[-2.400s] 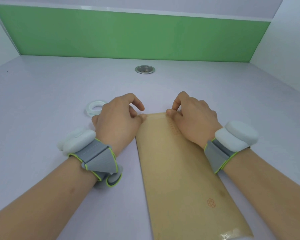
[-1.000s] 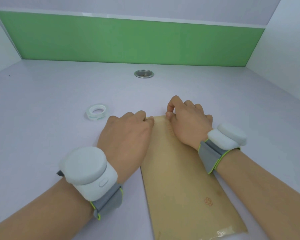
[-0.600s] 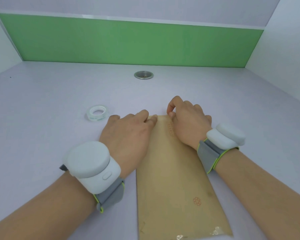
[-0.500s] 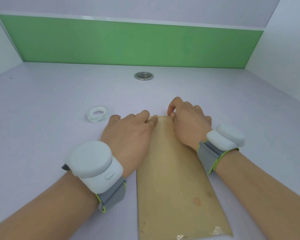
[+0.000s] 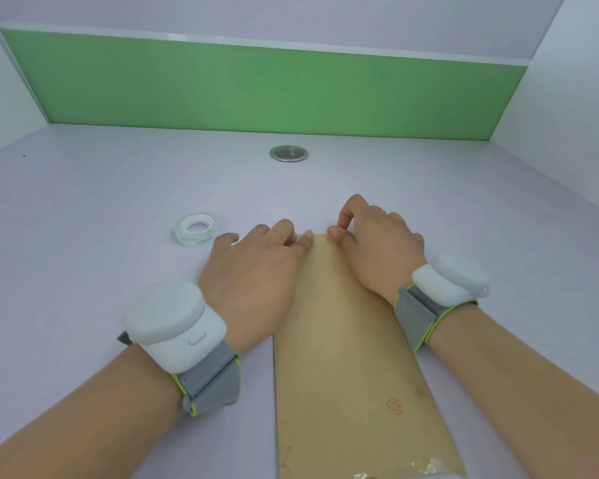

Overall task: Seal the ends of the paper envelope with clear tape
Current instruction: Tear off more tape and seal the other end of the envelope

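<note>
A brown paper envelope [image 5: 346,368] lies lengthwise on the lilac table, with crinkled clear tape across its near end [image 5: 426,466]. My left hand [image 5: 253,271] lies palm down on the envelope's far left corner, fingers stretched flat and pressing. My right hand [image 5: 377,247] is at the far right corner with curled fingers. Its thumb and forefinger pinch the envelope's far edge. Any tape strip at that far end is too clear to make out. A roll of clear tape [image 5: 197,229] lies flat on the table, just left of my left hand.
A round metal grommet [image 5: 288,153] is set into the table [image 5: 83,202] further back. A green back panel [image 5: 256,91] and white side walls [image 5: 581,133] box the table in. Both wrists carry white devices on grey straps.
My left hand has turned palm down and flattened onto the far left corner. The envelope's near end swung slightly left. Over the last half second almost nothing moved.
</note>
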Demonstrator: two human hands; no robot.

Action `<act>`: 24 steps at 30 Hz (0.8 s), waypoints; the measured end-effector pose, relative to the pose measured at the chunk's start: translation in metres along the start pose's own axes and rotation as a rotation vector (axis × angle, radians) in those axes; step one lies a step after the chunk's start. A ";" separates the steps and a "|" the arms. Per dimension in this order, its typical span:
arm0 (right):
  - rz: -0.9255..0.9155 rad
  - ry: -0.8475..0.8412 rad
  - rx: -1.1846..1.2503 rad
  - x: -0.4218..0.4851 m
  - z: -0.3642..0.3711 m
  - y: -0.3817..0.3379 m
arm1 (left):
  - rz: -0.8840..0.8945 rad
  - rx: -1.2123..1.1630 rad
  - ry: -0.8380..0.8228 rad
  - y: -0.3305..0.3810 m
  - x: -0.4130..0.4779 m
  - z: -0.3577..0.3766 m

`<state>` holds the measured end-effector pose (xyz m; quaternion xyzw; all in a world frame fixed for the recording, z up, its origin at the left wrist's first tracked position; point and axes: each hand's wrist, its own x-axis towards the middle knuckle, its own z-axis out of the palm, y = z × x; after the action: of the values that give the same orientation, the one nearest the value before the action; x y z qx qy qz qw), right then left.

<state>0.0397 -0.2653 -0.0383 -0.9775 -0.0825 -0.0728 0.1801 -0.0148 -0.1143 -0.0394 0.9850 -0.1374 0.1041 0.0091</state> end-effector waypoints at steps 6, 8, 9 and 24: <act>-0.031 0.010 0.018 0.003 -0.001 0.005 | -0.041 -0.065 0.047 0.002 0.001 0.002; -0.026 0.019 0.029 0.004 -0.001 0.006 | -0.057 -0.078 0.042 -0.002 0.003 0.002; -0.022 0.022 0.039 0.005 -0.001 0.007 | -0.067 -0.100 0.036 -0.004 0.004 0.001; 0.018 0.073 0.288 0.007 -0.005 0.014 | -0.011 -0.272 0.072 -0.032 0.011 0.007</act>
<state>0.0486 -0.2793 -0.0370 -0.9389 -0.0768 -0.0938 0.3222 0.0054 -0.0873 -0.0440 0.9710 -0.1445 0.1199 0.1482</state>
